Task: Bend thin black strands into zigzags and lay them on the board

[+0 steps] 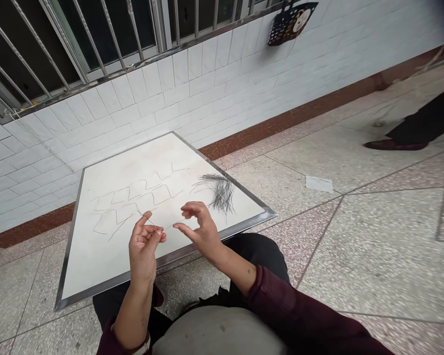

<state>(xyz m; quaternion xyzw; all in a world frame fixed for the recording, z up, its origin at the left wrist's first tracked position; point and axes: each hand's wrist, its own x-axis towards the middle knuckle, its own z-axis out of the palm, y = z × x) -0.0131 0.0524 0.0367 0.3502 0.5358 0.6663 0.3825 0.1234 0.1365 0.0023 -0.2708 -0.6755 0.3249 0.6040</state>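
My left hand is raised over the near part of a white board-like table, thumb and fingertips pinched on a thin dark wire or strand. From this pinch a fine length runs right toward my right hand. There the thumb and curled fingers stand apart, with a gap between them, close to the strand's end. Several bent, zigzag strands lie across the middle of the table. A loose heap of thin black strands lies at its right side, beyond my right hand.
Metal edging borders the table, which stands near a white tiled wall with a barred window. A dark perforated basket hangs on the wall. Another person's leg is at right; a white paper lies on the floor.
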